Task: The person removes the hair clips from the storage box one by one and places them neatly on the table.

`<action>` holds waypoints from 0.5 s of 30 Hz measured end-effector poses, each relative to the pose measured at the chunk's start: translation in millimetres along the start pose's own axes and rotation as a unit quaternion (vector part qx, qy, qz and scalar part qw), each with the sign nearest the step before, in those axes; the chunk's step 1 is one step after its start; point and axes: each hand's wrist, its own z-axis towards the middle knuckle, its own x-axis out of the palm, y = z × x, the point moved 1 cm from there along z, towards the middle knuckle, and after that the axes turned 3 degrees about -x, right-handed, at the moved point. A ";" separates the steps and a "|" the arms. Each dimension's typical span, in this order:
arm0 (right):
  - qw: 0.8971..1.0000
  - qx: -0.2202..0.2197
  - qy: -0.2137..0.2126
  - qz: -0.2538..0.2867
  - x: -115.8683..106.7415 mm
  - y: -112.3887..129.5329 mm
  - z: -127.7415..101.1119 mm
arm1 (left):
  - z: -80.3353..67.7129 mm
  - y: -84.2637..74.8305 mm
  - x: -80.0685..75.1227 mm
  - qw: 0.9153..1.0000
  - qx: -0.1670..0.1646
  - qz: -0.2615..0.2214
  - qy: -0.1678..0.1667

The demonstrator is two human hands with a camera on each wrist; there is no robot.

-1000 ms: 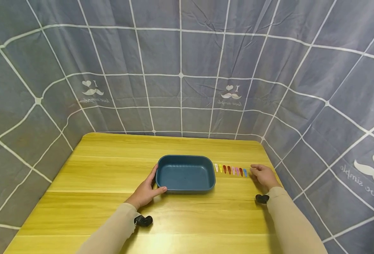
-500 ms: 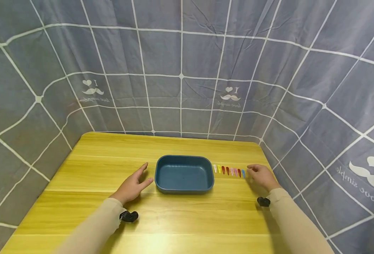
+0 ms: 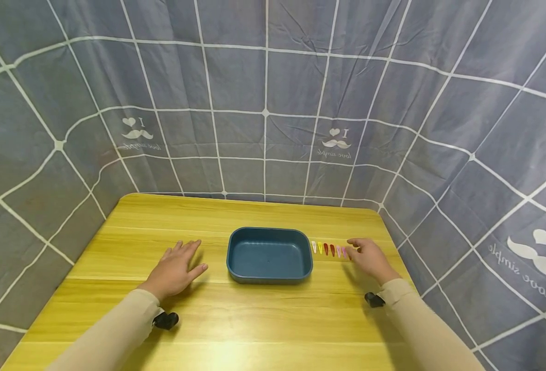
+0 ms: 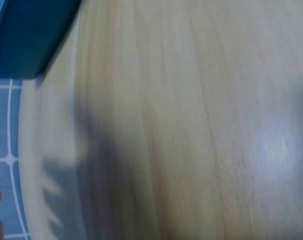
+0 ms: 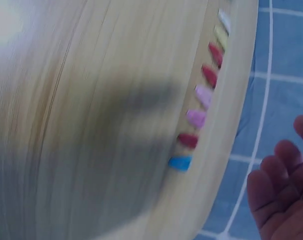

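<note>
On the head view I've got the blue tray (image 3: 269, 255) sitting centre of the yellow table (image 3: 236, 319), and its inside looks bare, so by my read nothing has gone in yet and the whole row of hair clips (image 3: 328, 249) just right of it remains to be dealt with. My left hand (image 3: 174, 268) lies left of centre, flat on the wood with fingers spread and relaxed, holding nothing and clear of the tray's left wall. My right hand (image 3: 368, 256) sits at the right end of the clip row, fingers loosely extended over the last clips; it covers them from here, and I see no pinch on any of them. Over to the left wrist view: mostly blurred wood grain, a corner of the tray (image 4: 29, 37) in the upper left, the grey checked cloth (image 4: 6, 150) along the left edge, and a sliver of fingertip at the lower left, nothing held. Now the right wrist view: the clips (image 5: 204, 95) run down the right of the frame near the table edge, white and yellow at the top, reds and pinks in the middle, a blue clip (image 5: 180, 163) lowest; my right hand's fingers (image 5: 276, 200) hang open in the lower right corner, off the clips and empty.
</note>
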 end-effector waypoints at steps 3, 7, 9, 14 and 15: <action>1.000 -0.018 -0.002 -0.014 3.4 14.3 1.5 | 1.7 -6.7 -0.8 1.000 0.002 0.017 -0.007; 0.999 -0.043 -0.007 -0.025 9.1 32.4 2.6 | 4.4 -16.6 0.9 0.999 0.009 0.035 -0.015; 0.998 -0.052 -0.004 -0.025 12.1 40.4 2.1 | 5.3 -21.4 2.1 0.999 0.014 0.039 -0.016; 0.997 -0.074 0.005 -0.035 18.9 54.1 -0.9 | 5.8 -30.4 2.6 0.999 0.025 0.045 -0.018; 0.996 -0.078 0.006 -0.039 20.2 55.6 -1.7 | 5.6 -31.8 2.6 0.999 0.025 0.045 -0.018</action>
